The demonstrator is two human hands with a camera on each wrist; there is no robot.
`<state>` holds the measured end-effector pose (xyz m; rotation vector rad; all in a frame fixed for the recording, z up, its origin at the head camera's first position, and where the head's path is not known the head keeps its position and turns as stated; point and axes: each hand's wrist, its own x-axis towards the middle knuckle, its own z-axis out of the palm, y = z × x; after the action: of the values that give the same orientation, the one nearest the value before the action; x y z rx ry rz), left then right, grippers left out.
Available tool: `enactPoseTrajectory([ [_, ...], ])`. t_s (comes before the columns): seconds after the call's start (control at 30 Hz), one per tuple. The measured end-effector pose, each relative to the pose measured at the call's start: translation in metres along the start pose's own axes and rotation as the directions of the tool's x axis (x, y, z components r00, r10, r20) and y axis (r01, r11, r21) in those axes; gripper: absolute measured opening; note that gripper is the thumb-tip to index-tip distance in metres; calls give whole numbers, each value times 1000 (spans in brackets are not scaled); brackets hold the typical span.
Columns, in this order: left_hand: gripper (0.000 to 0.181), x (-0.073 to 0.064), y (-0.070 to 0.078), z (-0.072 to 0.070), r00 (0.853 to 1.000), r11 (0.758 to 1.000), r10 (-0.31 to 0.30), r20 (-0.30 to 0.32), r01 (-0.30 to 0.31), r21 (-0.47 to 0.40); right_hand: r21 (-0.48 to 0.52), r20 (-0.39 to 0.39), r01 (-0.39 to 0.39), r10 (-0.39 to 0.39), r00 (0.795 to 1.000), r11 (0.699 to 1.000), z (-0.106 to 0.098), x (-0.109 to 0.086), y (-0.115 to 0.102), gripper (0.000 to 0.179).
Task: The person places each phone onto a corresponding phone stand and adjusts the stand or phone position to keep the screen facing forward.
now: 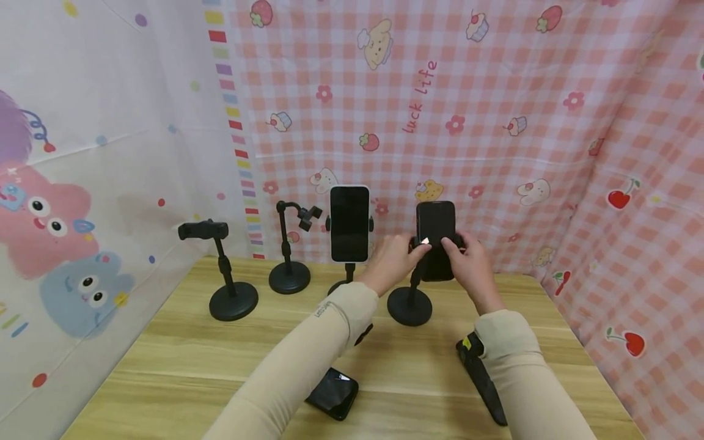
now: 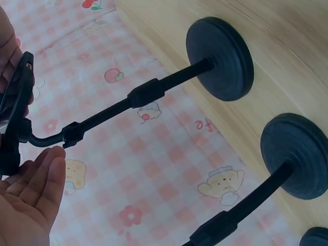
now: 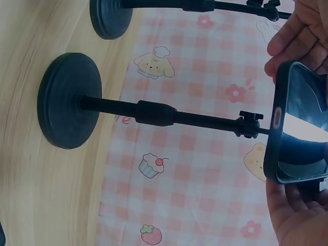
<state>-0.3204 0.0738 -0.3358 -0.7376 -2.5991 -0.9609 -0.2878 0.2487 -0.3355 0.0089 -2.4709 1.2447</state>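
A dark smartphone [image 1: 437, 220] stands upright at the clamp of a black phone stand [image 1: 410, 306], right of centre in the head view. My left hand [image 1: 392, 260] holds its left side, thumb on the front and fingers behind beside the clamp. Opposite, my right hand [image 1: 472, 269] grips the right side, its thumb also on the front. Another dark rectangular part shows below the thumbs; whether it belongs to the same phone I cannot tell. In the right wrist view the phone's [image 3: 279, 120] bottom edge faces the camera. The left wrist view shows the clamp [image 2: 19, 102] on its bent arm.
Left of the hands, a white-edged phone [image 1: 349, 223] sits in another stand. Two more black stands [image 1: 233, 301] [image 1: 289, 278] are farther left. On the wooden table lie a black phone [image 1: 334, 394] and a long black object [image 1: 483, 385] with a yellow mark, partly under the right sleeve.
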Motion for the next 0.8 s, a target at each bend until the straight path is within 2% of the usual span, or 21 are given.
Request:
enactPoseTrajectory([
  [0.17, 35, 2, -1, 0, 998, 993, -61, 10, 62, -98, 42, 26, -78, 77, 997, 996, 1, 1, -5, 54],
  [0.33, 32, 3, -2, 0, 992, 980, -121, 25, 124, -157, 75, 34, -130, 127, 991, 989, 4, 4, -6, 54],
  [0.57, 42, 3, -1, -1, 980, 966, -193, 51, 199, -162, 125, 80, -142, 133, 988, 982, 8, 7, -4, 52],
  [0.8, 38, 3, -1, 2, 980, 969, -197, 32, 199, -147, 95, 83, -124, 117, 990, 988, 9, 7, -2, 46],
])
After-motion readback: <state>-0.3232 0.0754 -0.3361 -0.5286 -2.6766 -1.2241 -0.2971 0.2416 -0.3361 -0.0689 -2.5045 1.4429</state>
